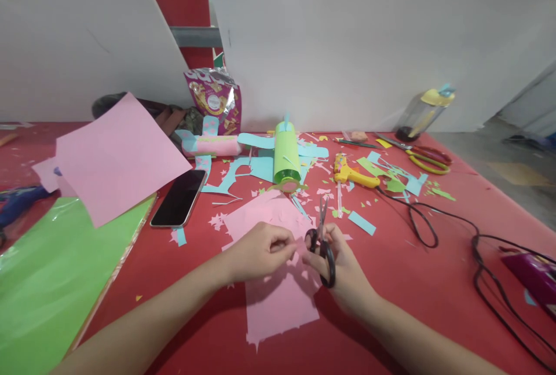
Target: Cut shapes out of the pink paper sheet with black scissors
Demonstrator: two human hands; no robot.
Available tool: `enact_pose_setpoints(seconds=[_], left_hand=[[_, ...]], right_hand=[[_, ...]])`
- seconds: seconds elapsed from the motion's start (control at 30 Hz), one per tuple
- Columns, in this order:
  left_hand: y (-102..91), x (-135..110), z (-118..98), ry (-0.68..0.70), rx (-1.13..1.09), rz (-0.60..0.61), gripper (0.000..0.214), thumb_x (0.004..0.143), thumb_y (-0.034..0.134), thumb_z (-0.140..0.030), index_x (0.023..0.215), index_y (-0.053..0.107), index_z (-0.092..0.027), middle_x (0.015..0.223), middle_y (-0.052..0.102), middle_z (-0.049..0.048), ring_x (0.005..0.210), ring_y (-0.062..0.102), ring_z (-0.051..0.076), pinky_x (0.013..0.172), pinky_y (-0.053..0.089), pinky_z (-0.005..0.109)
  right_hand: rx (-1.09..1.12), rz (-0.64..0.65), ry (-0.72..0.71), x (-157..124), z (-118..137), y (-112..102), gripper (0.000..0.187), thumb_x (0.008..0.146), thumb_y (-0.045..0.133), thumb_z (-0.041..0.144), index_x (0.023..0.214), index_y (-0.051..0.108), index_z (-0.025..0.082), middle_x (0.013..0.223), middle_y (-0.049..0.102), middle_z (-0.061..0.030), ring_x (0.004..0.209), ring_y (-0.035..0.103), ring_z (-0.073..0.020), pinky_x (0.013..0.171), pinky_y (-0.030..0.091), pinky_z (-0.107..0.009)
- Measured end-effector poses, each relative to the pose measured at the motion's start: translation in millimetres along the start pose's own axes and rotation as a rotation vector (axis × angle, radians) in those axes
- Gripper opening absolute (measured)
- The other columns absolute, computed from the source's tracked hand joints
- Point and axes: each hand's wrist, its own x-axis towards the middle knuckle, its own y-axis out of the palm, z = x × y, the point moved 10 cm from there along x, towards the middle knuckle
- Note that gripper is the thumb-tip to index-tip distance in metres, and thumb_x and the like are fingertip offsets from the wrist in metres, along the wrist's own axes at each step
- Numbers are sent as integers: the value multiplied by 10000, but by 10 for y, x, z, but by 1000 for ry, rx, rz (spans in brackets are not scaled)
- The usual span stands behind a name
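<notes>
My left hand (258,253) is closed in a pinch on a tiny pink paper piece (299,246), held just above a cut-up pink sheet (278,300) lying on the red table (391,282). My right hand (343,265) grips black-handled scissors (324,242), fingers through the loops, blades pointing away from me and nearly closed. The two hands almost touch over the pink sheet.
A phone (179,198) lies left of the sheet. Beyond are a green paper roll (285,152), a pink and blue roll (212,144), a yellow glue gun (351,173) with black cord (434,230), red-yellow scissors (423,155), a bottle (423,111), pink paper (117,155), green paper (47,282), a snack bag (215,97), scattered scraps.
</notes>
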Motion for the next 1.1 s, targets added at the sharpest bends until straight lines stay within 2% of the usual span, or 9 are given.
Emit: enact_pose_setpoints(seconds=[0.2,0.37,0.53,0.77,1.1], left_hand=[[-344,-29,28,-26,-172,-275,234,777,375,-254,594,457,-134,524,336,-50,493,311,68,475,272,194],[-482,-83,70,-28,-294,-418,216,761,406,-264,596,457,-134,528,351,-53,483,303,62,465,273,188],[-434,-81,77,-45,-273,-390,219,763,399,-256,589,457,-135,509,321,-60,472,293,60,456,266,185],[-330,-66,2,-41,-134,-309,223,767,382,-230,578,455,-138,513,334,-54,483,298,65,459,265,185],[-298,-45,-9,-24,-143,-265,242,777,368,-243,559,412,-148,520,306,-55,494,298,72,471,266,195]], right_hand=[[111,162,26,-35,-58,159,311,670,628,357,736,353,228,714,463,44,607,488,-92,587,389,-245],[131,307,74,-100,-112,312,324,680,612,393,777,352,225,717,479,30,628,523,-112,605,379,-264],[109,368,90,-136,-118,375,294,702,606,353,784,357,220,786,464,15,684,523,-114,651,380,-278],[141,408,76,-154,-71,409,326,670,622,408,793,388,219,788,449,14,677,480,-101,636,361,-258],[154,422,83,-160,-81,403,357,649,624,450,812,411,215,794,457,10,684,490,-105,656,367,-263]])
